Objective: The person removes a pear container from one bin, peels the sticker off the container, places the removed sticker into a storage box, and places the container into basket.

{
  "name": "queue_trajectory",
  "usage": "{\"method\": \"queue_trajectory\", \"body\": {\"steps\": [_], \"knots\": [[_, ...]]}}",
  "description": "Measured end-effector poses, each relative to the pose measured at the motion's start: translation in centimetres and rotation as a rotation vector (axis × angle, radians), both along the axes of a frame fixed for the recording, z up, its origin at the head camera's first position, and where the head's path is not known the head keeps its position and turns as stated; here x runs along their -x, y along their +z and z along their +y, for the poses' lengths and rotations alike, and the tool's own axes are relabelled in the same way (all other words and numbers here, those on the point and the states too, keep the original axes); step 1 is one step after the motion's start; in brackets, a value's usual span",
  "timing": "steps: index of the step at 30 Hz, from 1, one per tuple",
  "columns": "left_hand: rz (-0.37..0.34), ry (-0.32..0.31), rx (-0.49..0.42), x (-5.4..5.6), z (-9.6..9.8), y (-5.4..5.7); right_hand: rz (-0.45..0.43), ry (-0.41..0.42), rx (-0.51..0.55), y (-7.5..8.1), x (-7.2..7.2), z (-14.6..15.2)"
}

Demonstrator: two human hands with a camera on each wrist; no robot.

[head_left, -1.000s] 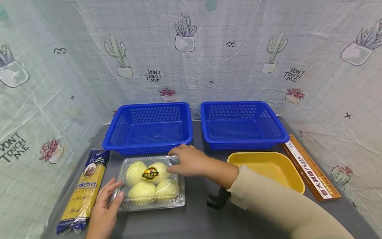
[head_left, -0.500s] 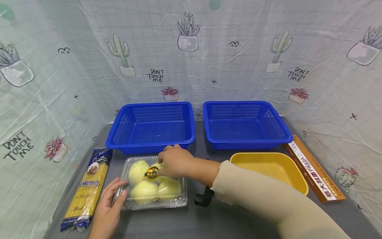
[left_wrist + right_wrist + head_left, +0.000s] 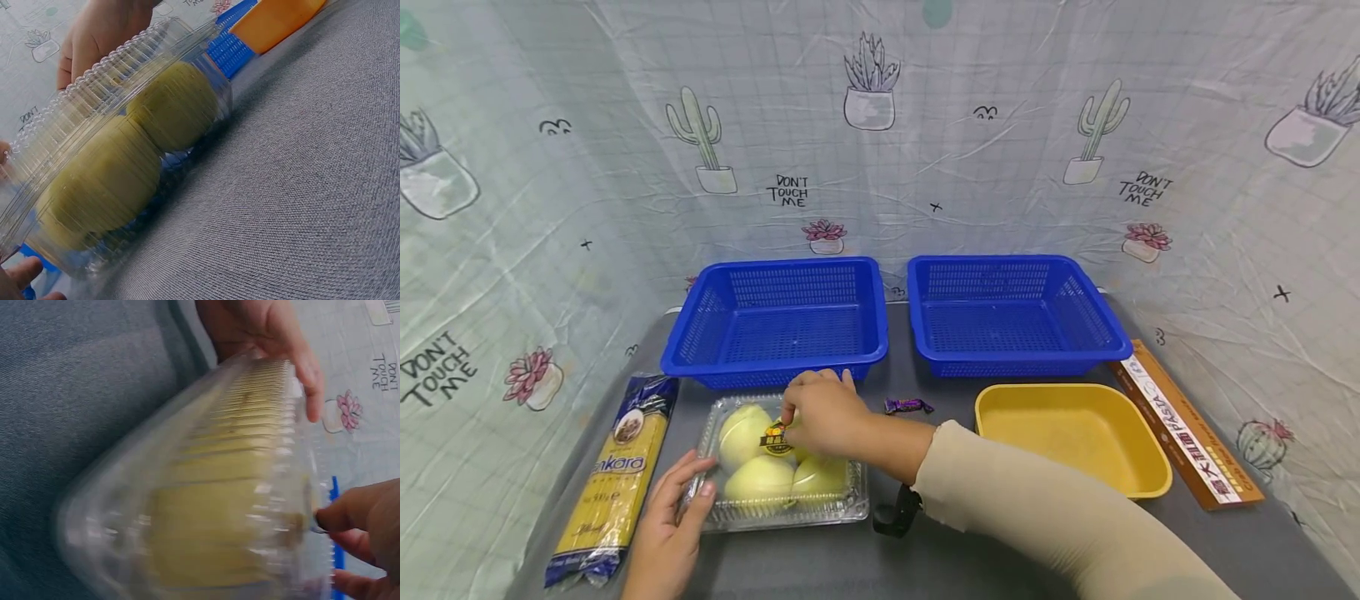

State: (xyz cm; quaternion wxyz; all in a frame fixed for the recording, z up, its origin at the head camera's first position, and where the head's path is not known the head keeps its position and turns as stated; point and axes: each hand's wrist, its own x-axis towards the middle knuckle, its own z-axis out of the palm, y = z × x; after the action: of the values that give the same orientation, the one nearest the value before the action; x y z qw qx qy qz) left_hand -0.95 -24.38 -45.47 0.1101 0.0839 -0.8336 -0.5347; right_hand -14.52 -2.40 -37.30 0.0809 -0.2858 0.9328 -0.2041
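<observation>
In the head view, your left hand [image 3: 670,521] touches the left side of the clear box [image 3: 797,514], its grip loose and its fingers spread. Pale green fruit [image 3: 760,479] fills the box, which sits on the gray worktop [image 3: 790,567] just in front of the left blue basket [image 3: 775,368]. Your right hand [image 3: 826,417] is over the lid, by the round label [image 3: 772,442]. In the left wrist view, fruit shows through the box's side. The right wrist view is blurry, but your right grip seems to pinch the label's edge between thumb and finger.
</observation>
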Motion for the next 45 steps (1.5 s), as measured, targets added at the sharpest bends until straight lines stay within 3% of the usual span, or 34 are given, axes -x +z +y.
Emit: {"method": "queue_trajectory", "body": {"steps": [6, 11, 16, 20, 23, 29, 33, 41, 45], "knots": [[0.06, -0.002, 0.002, -0.2, 0.1, -0.5, 0.06, 0.036, 0.157, -1.3, -0.1, 0.2], [0.101, -0.036, 0.032, -0.2, 0.0, -0.6, 0.114, 0.07, 0.251, -1.2, -0.2, 0.3], [0.098, -0.067, 0.151, -0.3, -0.1, -0.2, 0.146, 0.09, 0.293, -1.0, -0.6, 0.3], [0.075, -0.117, 0.149, -0.4, -0.2, 0.0, 0.136, 0.092, 0.387, -0.5, -1.1, 0.5], [0.025, -0.141, 0.084, -0.4, -0.2, 0.1, 0.041, 0.073, 0.523, 0.4, -1.4, 1.0], [-0.102, -0.148, -0.065, -0.4, -0.1, 0.8, -0.358, -0.022, 0.794, 2.9, -1.0, 3.8], [-0.142, -0.139, -0.114, -0.4, -0.1, 1.3, -0.551, -0.06, 0.89, 3.8, 0.2, 7.0], [-0.177, -0.138, -0.163, -0.5, -0.1, 1.3, -0.65, -0.155, 0.864, 3.9, 2.5, 14.4], [-0.203, -0.134, -0.147, -0.5, -0.3, 1.5, -0.699, -0.15, 0.783, 3.7, 3.2, 18.0]]}}
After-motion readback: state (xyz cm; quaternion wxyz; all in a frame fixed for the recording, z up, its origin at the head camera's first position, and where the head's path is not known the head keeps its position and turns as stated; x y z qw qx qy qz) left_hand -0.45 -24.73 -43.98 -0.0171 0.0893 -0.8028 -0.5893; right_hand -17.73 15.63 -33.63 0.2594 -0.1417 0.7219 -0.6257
